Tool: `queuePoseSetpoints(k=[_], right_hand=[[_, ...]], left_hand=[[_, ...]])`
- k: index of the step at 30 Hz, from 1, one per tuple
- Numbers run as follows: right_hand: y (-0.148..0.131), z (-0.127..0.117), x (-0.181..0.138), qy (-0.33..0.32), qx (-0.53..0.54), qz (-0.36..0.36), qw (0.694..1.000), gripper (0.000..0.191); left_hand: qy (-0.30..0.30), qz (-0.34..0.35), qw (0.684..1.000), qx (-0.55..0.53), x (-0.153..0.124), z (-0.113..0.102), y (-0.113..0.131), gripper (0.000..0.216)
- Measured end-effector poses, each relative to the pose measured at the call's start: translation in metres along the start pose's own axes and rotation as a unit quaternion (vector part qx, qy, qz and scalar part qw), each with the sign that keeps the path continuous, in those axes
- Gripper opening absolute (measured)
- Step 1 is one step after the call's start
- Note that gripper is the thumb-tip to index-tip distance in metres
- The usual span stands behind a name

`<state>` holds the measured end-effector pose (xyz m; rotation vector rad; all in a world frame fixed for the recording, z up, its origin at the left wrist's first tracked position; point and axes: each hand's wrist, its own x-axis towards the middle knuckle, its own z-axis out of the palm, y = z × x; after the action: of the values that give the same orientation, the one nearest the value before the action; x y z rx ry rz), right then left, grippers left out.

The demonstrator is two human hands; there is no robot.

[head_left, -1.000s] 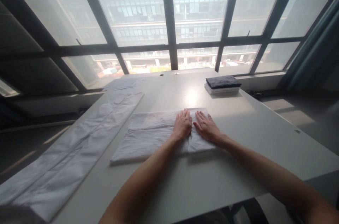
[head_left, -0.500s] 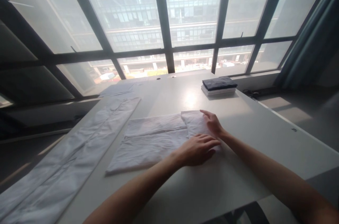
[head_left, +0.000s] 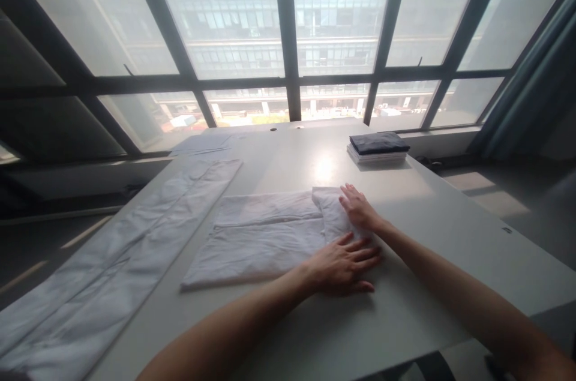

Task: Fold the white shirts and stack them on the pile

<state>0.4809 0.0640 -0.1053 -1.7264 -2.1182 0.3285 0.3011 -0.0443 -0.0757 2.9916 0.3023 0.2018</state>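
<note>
A white garment (head_left: 265,243) lies flat on the white table, its right end folded over toward the left. My left hand (head_left: 344,264) rests palm down with fingers spread on the near part of that folded end. At the far part of the fold, my right hand (head_left: 357,207) lies on the cloth, fingers stretched out. Both palms cover some of the right edge, so the cloth beneath them is hidden.
Another long white cloth (head_left: 148,255) stretches along the table's left side. A stack of folded cloths (head_left: 378,147), dark on top and white below, stands at the far right of the table (head_left: 450,237). Windows (head_left: 333,21) rise behind, with a curtain (head_left: 522,69) at the right.
My left hand's fingers have spread and flattened on the cloth. My right hand has come down flatter on the folded end. The view has shifted slightly.
</note>
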Motion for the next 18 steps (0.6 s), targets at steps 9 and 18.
queuePoseSetpoints(k=[9, 18], right_hand=[[-0.019, 0.013, 0.016, -0.064, -0.074, 0.006, 0.995, 0.065], [-0.014, 0.013, 0.009, -0.054, -0.1, -0.037, 0.993, 0.06]], left_hand=[[0.026, -0.001, 1.0, -0.015, -0.002, 0.004, 0.001, 0.066], [0.185, -0.097, 0.971, -0.12, 0.006, -0.014, -0.034, 0.031]])
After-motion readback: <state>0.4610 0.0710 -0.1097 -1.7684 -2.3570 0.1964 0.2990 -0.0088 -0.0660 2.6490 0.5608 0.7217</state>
